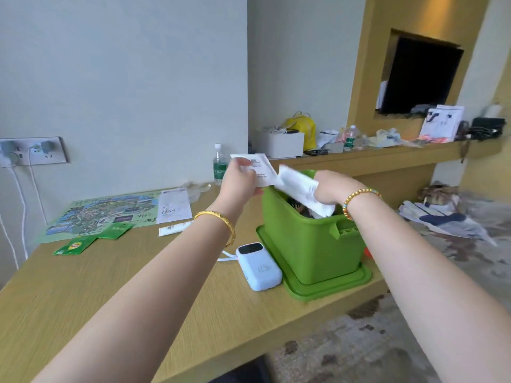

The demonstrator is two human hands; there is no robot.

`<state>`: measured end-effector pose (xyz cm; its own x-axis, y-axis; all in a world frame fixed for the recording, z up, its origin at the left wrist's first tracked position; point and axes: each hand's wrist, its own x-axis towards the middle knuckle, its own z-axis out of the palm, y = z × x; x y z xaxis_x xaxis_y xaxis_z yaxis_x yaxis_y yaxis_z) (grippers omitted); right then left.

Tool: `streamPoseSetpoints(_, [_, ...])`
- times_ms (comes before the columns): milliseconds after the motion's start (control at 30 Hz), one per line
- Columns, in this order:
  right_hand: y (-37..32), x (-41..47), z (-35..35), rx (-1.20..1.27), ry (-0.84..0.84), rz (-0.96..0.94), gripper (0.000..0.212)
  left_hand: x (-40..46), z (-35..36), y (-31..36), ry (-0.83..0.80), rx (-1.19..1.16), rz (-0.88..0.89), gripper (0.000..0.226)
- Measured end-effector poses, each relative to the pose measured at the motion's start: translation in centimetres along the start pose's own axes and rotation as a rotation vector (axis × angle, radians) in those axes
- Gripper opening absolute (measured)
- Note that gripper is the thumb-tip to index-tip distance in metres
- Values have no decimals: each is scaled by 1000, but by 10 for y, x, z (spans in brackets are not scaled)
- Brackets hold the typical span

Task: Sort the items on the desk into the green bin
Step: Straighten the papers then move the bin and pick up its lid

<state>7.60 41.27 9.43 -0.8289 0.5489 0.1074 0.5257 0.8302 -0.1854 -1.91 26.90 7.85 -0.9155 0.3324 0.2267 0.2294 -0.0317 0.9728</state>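
Power bank (260, 266) sits beside your green bin (312, 244), unsorted. Your right hand (329, 189) grips a white packet (301, 190) halfway into the bin; left hand (239, 179) pinches paper (260, 168) above the rim. Drop both, then clear the tea bags (74, 246) and map (105, 214).

Wall socket (33, 150), black screen (420, 78), cluttered shelf (387, 153).

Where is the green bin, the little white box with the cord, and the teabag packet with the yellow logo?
green bin (312, 244), head view, on its front wall.
white box (260, 268), head view, middle of its top face.
teabag packet (74, 246), head view, on the yellow logo.
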Motion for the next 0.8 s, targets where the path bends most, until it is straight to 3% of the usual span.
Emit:
streamPoseSetpoints(100, [14,2,2,-92,-150,55,26,-3,23,5,-34,-12,-51,32])
streamPoseSetpoints(167, [18,3,7,-129,-208,18,19,-1,31,4,-28,110,-17,34])
streamPoseSetpoints(233, [22,9,11,-72,-259,8,35,0,35,3,-19,223,27,36])
streamPoseSetpoints(300, [26,14,12,24,-205,-8,37,0,39,2,-35,287,56,35])
streamPoseSetpoints(400, [38,19,5,226,27,13,34,0,47,0,-141,354,78,36])
streamPoseSetpoints(500, [43,16,1,447,184,-5,33,-1,58,-8,-347,748,108,41])
streamPoseSetpoints(600, [37,11,2,311,79,-59,31,-4,65,-8,-430,1224,114,53])
streamPoseSetpoints(700, [26,11,7,128,-120,-74,33,-3,59,-6,-486,1281,86,58])
streamPoseSetpoints(800, [12,13,13,-7,-156,-61,33,-1,40,-8,-315,1162,203,51])
